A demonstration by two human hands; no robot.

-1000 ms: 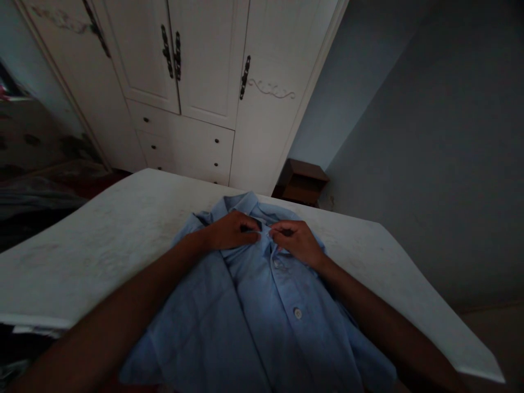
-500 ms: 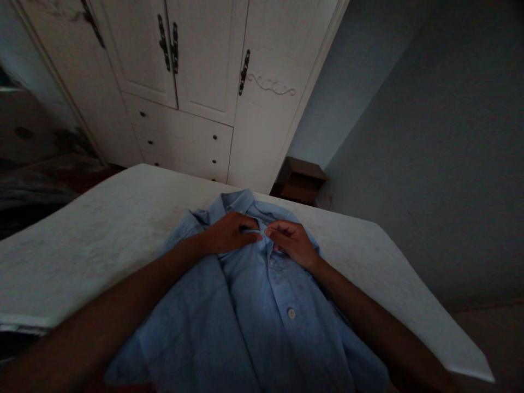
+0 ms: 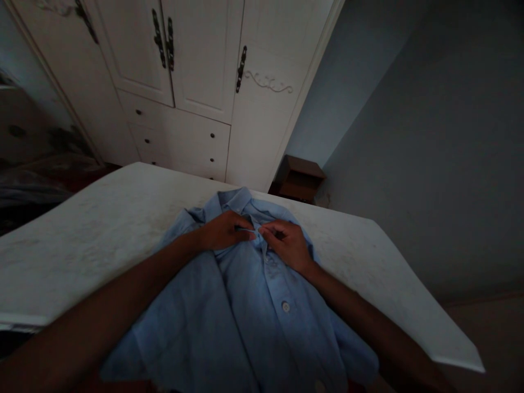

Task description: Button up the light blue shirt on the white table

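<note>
A light blue button-up shirt (image 3: 245,311) lies front up on a white table (image 3: 102,229), collar away from me. My left hand (image 3: 223,232) pinches the shirt's front edge just below the collar (image 3: 229,197). My right hand (image 3: 286,243) pinches the opposite edge, and the fingertips of both hands meet at the top of the placket. Lower down the placket a white button (image 3: 285,307) sits closed.
A white wardrobe (image 3: 196,82) with dark handles and small drawers stands behind the table. A small brown wooden stand (image 3: 298,177) sits in the corner beside it. Grey walls rise at the right. A dark bed or cloth pile (image 3: 36,180) lies at the left.
Both hands stay pinched at the top of the placket with only small finger movement. The view has shifted slightly, so shirt and hands sit a little to the left.
</note>
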